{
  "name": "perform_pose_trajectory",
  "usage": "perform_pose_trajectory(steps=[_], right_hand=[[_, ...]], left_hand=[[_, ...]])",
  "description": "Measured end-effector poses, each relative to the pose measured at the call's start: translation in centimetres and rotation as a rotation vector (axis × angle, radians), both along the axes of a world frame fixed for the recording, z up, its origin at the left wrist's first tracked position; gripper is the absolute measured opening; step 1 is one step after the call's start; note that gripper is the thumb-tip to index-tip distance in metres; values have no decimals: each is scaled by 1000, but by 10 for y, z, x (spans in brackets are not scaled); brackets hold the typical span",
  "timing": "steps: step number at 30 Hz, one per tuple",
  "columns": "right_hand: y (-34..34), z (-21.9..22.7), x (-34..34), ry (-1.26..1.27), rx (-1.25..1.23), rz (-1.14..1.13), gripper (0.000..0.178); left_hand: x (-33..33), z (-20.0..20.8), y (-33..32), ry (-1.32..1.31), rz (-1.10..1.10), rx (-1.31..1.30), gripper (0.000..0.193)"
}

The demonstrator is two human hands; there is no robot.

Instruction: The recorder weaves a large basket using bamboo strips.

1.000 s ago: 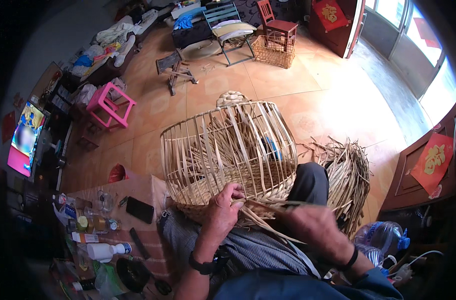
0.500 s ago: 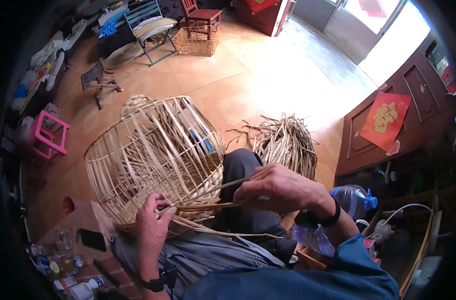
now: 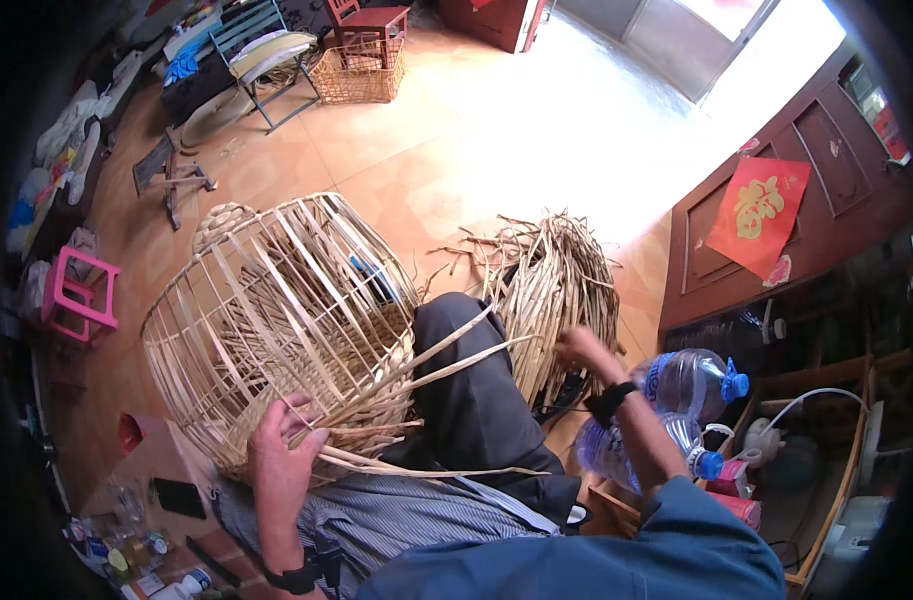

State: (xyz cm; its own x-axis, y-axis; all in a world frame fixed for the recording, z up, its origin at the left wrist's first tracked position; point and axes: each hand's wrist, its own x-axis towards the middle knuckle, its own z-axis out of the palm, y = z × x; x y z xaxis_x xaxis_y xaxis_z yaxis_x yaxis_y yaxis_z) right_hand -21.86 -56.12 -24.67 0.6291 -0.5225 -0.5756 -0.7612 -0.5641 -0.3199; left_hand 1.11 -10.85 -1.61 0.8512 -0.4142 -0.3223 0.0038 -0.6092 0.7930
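Note:
A half-woven basket (image 3: pixel 267 300) with open ribs lies tilted across my lap, dry stalks visible through its ribs. At its near edge my left hand (image 3: pixel 285 440) pinches the woven strands, thumb and fingers closed round them. Loose pale strands (image 3: pixel 447 370) stick out to the right from that edge, across my dark trouser leg. My right hand (image 3: pixel 589 352) is at the near right side of a thick bundle of dry plant stalks (image 3: pixel 547 300) on the floor. Its fingers are blurred and partly hidden, so what they hold is unclear.
Two large plastic bottles (image 3: pixel 689 385) with blue caps stand by my right forearm. On the left are a pink stool (image 3: pixel 81 293) and a low table with a black phone (image 3: pixel 179 497). A folding chair (image 3: pixel 267 60) and a wicker basket (image 3: pixel 357 78) are farther back.
My right hand has let go of the strands at the basket and moved right to the stalk bundle. The strands now stick out free. My left hand keeps its pinch; the whole view has shifted slightly.

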Motion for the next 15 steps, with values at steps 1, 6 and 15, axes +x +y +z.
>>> perform_pose_trajectory(steps=[1,6,15], right_hand=[[14,-33,-20,-51,245,-248,29],[80,-142,-63,-58,250,-399,54],[101,-184,-58,-96,-108,-404,56]], left_hand=[[0,0,0,-21,-15,-9,45],[4,0,7,-16,-68,-81,46],[2,-2,10,-95,-36,30,36]])
